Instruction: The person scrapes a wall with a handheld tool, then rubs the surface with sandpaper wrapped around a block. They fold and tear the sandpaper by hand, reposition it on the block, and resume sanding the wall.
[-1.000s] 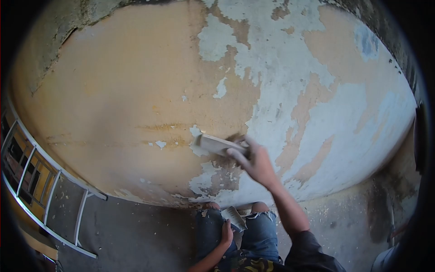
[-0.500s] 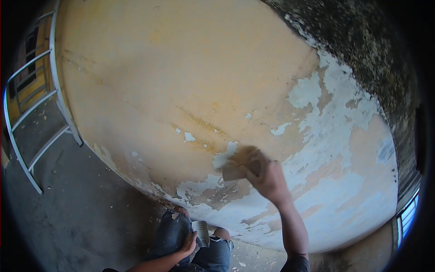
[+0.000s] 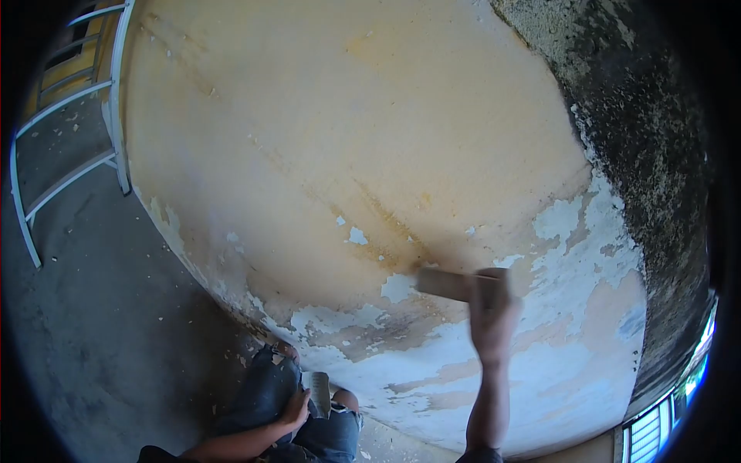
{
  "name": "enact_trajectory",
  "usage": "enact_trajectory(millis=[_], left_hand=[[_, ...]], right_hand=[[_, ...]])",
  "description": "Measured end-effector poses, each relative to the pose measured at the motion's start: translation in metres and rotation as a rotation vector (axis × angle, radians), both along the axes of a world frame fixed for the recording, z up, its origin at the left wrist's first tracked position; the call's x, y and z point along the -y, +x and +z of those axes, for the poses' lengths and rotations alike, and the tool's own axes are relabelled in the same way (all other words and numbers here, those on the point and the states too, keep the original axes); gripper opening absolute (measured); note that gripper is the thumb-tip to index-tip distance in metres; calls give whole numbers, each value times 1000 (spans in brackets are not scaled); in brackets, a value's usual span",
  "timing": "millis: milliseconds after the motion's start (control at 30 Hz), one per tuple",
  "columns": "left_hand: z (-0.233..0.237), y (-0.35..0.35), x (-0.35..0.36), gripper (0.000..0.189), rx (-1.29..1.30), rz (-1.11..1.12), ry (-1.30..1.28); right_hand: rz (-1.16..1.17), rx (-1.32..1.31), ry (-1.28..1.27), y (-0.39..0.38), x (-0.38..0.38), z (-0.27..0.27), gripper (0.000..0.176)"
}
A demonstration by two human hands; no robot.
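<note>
My right hand [image 3: 495,324] is raised to the wall [image 3: 324,116], closed around a flat, broad-bladed scraper [image 3: 443,284]. Its blade points left, at or very near the wall beside a bare white patch [image 3: 398,288]; motion blurs it, so contact is hard to judge. Down by my knees, my left hand [image 3: 296,409] grips a grey rectangular scraper blade [image 3: 316,393] with faint markings. That blade is held between my legs in torn jeans [image 3: 266,390]. Yellowish paint covers the upper wall, while the lower part is flaking to white and brown.
A white metal ladder-like frame [image 3: 116,92] stands at the left by the wall. Paint flakes dot the grey floor [image 3: 116,309]. Dark, mottled rough wall [image 3: 641,116] runs along the right, with a barred window [image 3: 648,432] at lower right.
My view has shifted, so the wall patches sit farther right. My right hand has moved up and right with the scraper, now turned more level. The left hand still holds its blade by my knees.
</note>
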State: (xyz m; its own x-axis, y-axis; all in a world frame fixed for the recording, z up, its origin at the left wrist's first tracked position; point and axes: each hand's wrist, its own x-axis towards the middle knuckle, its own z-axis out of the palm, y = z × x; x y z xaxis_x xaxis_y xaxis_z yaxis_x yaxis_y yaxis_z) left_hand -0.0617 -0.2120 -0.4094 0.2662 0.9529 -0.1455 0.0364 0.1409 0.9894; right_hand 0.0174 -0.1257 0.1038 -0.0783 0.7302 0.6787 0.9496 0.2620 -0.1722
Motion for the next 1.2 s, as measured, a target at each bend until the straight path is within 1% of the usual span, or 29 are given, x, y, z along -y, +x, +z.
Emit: enact_trajectory(millis=[33,100,133,167,200,233,267,300,333,367,433,467,500,567,600,633,700,733,767,833,900,933,967,1033,1067,1100,1133,1167,1200], left_hand=[[-1,-4,0,41,2,-51,-115],[-2,-6,9,43,22,20,89],[-7,-3,9,46,-6,53,158],[0,-2,8,49,-29,94,220],[4,-2,7,51,42,60,22],[27,-10,4,52,112,16,-179],[40,-15,3,53,141,7,-279],[43,-14,3,53,134,-10,-286],[41,-12,4,53,131,14,-259],[34,-9,4,53,139,39,-213],[22,-5,2,54,149,75,-175],[18,-4,4,51,174,71,-166],[-2,1,6,52,159,48,-97],[-43,11,9,53,130,8,41],[-14,3,5,51,168,21,-86],[-1,0,4,50,160,18,-154],[18,-4,2,48,143,15,-290],[-4,5,5,52,115,45,-141],[-2,1,7,56,83,69,9],[1,-7,7,57,52,-74,-35],[30,-14,4,56,169,1,-229],[38,-17,3,56,149,-25,-267],[25,-13,1,56,145,-18,-258],[-37,15,6,52,81,146,111],[-66,20,5,50,-220,285,845],[-44,14,7,50,-218,287,835],[5,-3,6,48,17,136,158],[40,-16,0,47,233,-26,-509],[49,-20,-2,45,212,-75,-532]], right_hand=[[25,212,-89,4,-8,-17,15],[55,405,-136,8,-12,-34,14],[19,351,-82,9,-5,-22,15],[15,132,52,4,2,-8,17],[13,26,79,4,2,-5,17],[2,-82,102,6,4,-4,17],[23,160,12,6,0,-14,14],[36,394,-80,10,-7,-32,12],[77,558,-84,17,-13,-50,13],[71,552,-91,17,-9,-47,13],[107,256,50,8,-4,-24,17],[40,-4,31,6,-1,-15,19],[41,-4,19,7,-5,-23,19],[25,377,-125,10,-17,-57,19],[65,515,-68,8,-21,-74,18],[60,507,-80,8,-16,-75,18],[30,356,-78,1,-13,-64,18],[15,224,-8,-2,-8,-50,18],[16,51,19,0,-5,-41,18],[-36,63,-21,5,-13,-57,21],[-93,336,-198,10,-27,-105,19],[-54,386,-203,7,-20,-106,19],[-2,439,-200,0,-16,-103,18],[18,255,-46,2,-7,-76,17],[33,49,28,4,-4,-63,15],[54,-17,66,4,-5,-61,15],[46,110,-6,5,-8,-70,16],[34,230,-67,8,-14,-89,16],[32,386,-150,12,-20,-112,18]])
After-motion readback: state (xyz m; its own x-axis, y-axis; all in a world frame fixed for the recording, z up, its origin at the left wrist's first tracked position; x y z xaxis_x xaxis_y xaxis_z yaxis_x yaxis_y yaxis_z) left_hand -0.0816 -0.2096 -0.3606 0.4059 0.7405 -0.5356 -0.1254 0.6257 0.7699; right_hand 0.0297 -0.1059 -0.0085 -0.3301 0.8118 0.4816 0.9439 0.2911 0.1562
